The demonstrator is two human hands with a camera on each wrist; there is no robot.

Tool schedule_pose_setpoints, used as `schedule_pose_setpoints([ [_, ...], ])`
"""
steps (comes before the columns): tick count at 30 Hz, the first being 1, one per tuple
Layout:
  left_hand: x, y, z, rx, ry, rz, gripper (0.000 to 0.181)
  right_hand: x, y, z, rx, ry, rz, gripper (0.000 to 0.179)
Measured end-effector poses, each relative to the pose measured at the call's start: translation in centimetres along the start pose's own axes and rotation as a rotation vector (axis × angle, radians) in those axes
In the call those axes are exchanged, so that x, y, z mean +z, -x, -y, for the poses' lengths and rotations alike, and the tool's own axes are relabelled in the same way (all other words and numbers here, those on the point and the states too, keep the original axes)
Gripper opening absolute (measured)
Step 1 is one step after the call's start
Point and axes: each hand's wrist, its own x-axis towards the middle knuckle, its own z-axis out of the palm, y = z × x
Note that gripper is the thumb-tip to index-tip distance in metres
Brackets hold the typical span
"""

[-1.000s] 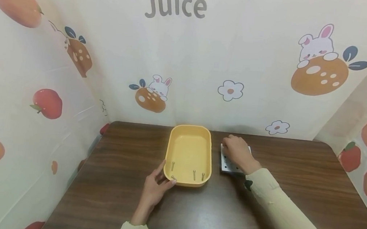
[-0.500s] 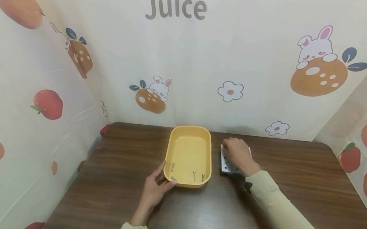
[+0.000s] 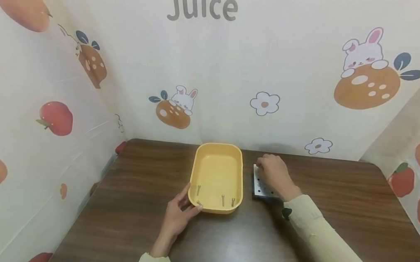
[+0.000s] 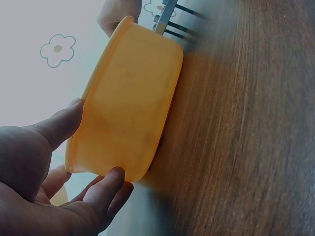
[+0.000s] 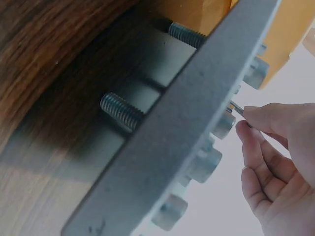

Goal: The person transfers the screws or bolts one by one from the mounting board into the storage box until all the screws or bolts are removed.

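Observation:
At the near left corner of a yellow plastic tray point(image 3: 217, 169), my left hand point(image 3: 178, 215) holds on, its thumb at the rim and its fingers round the side wall. Several small screws point(image 3: 222, 200) lie inside at the near end. Right of the tray a grey metal plate point(image 5: 182, 98) with rows of holes stands raised off the table on threaded bolts point(image 5: 120, 110). Over the plate, my right hand point(image 3: 275, 176) pinches a thin metal screw point(image 5: 237, 108) between thumb and forefinger, pointing at the plate's top. Its tip is hard to make out behind the heads.
Several round bolt heads point(image 5: 170, 212) stick up from the plate. The dark wood table point(image 3: 146, 175) meets a pale printed curtain point(image 3: 223, 65) at the back, with more curtain on both sides. Between the tray and the plate is a narrow gap.
My right hand has shifted very slightly over the plate. The left hand and the tray keep their places, and the head view has moved only a touch.

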Motion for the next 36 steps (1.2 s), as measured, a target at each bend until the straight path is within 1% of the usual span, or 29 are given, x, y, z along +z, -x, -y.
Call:
schedule_pose_setpoints([
  [6, 0.0, -0.1, 0.0, -0.007, -0.002, -0.002, 0.089, -0.5, 0.4, 0.0, -0.030, -0.017, -0.058, 0.011],
  [12, 0.1, -0.2, -0.1, -0.002, 0.001, -0.004, 0.090, -1.4, 0.7, 0.5, -0.050, -0.047, -0.106, 0.010],
  [17, 0.2, -0.2, -0.1, -0.009, -0.005, -0.011, 0.089, -1.9, 0.8, 1.3, -0.054, -0.075, -0.118, 0.009],
  [26, 0.1, 0.0, 0.0, 0.003, -0.013, -0.009, 0.089, -2.6, 0.9, 2.7, -0.105, -0.095, -0.148, 0.010],
  [36, 0.1, 0.0, 0.0, 0.002, -0.020, -0.008, 0.089, -3.3, 0.7, 4.2, -0.123, -0.093, -0.141, 0.011],
])
